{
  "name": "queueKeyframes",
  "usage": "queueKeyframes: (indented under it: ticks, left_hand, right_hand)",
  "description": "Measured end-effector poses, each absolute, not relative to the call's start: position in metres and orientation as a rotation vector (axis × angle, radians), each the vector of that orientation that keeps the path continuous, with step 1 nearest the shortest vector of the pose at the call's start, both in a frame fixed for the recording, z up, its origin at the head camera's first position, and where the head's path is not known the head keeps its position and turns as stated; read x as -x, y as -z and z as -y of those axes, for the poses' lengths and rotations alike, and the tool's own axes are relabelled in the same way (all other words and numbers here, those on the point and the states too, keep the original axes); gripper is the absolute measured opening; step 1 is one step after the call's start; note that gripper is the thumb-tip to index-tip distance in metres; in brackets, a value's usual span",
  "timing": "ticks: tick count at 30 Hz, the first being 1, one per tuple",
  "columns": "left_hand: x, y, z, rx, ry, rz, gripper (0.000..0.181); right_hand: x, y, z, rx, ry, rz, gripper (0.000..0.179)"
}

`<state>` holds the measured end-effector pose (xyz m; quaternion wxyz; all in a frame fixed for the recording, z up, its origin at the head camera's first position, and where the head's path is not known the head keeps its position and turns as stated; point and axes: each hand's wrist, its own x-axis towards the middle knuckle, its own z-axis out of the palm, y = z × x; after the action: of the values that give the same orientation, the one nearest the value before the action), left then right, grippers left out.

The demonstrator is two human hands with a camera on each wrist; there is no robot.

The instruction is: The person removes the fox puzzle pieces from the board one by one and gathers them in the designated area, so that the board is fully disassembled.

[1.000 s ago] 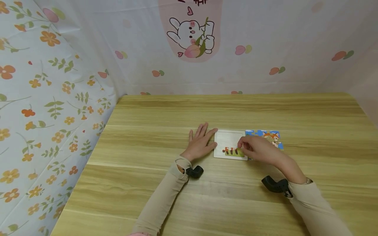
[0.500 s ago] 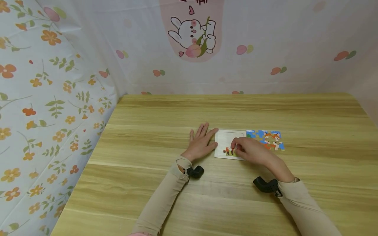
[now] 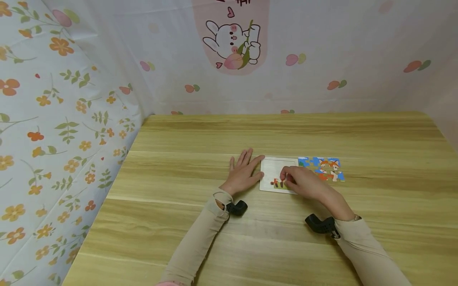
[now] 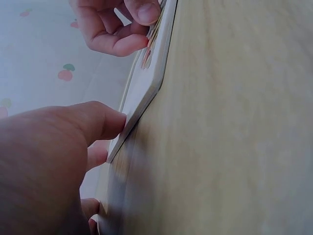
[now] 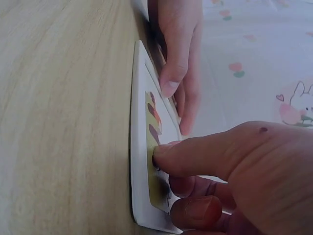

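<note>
A shallow white puzzle tray (image 3: 266,186) lies flat on the table, with a short row of joined puzzle pieces (image 3: 277,183) along its near edge. My left hand (image 3: 242,176) rests beside it, fingers spread, thumb and index fingertips against the tray's left edge. Over the tray's near right part is my right hand (image 3: 307,182), its thumb and curled fingers at a puzzle piece in the row. The right wrist view shows that thumb (image 5: 171,155) on the printed green strip (image 5: 155,183); the fingertips partly hide the piece.
Right of the tray lies a group of puzzle pieces (image 3: 334,171) with blue sky and orange fox pictures, partly covered by my right hand. The wooden table (image 3: 200,139) ends at a patterned cloth (image 3: 157,87) behind and at the left.
My right hand has moved left over the tray, from its right edge to the middle of the row, and then stays there. The left hand holds its place.
</note>
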<state>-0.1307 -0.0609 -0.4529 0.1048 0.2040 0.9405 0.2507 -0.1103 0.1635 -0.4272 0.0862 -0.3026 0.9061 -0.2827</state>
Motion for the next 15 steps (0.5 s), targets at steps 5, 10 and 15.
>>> queueKeyframes:
  ticks: [5,10,15]
  left_hand:
    - [0.1308,0.4525,0.0599,-0.603,-0.738,-2.772,0.054]
    - [0.1309,0.4522,0.0596,-0.598,-0.724,-2.774,0.054]
    - [0.1308,0.4527,0.06,-0.592,-0.722,-2.778,0.054]
  right_hand:
    - [0.11,0.4275,-0.1647,0.888,0.835,-2.705,0.01]
    - [0.1102,0.4277,-0.1663,0.873,0.841,-2.678,0.009]
    - [0.1104,0.4271,-0.1657,0.861,0.838,-2.663,0.007]
